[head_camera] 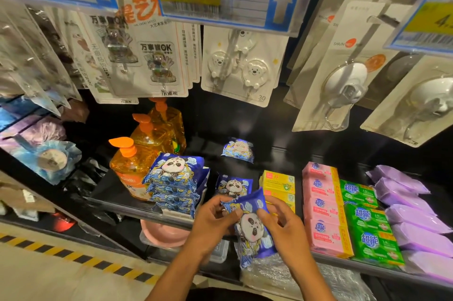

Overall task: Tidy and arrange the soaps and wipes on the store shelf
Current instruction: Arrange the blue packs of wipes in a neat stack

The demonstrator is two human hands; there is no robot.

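Both hands are holding one blue panda pack (252, 227) of wipes between them, just in front of the shelf (107, 193) edge. The left hand (213, 222) is pinching its left side and the right hand (284, 227) is pinching its right side. The thumbs are lying on the front and the fingers are curling behind.

The pack's long way is running from the person toward the shelf, leaning a little. The panda face is looking up at us, and the top end is pointing to the back of the shelf.

I think the person is tidying the wipes right now, and this pack is waiting for its spot. Next it needs to be laid flat with its panda friends, facing the same way as them.

Just behind the hands another pack (234, 185) is lying alone. To the left of the hands a stack (175, 183) of the same packs is sitting, with orange bottles (130, 166) beyond it. To the right of the hands yellow soaps (279, 183) are sitting close, then pink soaps (321, 207), green soaps (367, 222) and purple packs (411, 212). Far behind the hands one more panda pack, the far pack (237, 150), is lying by itself.
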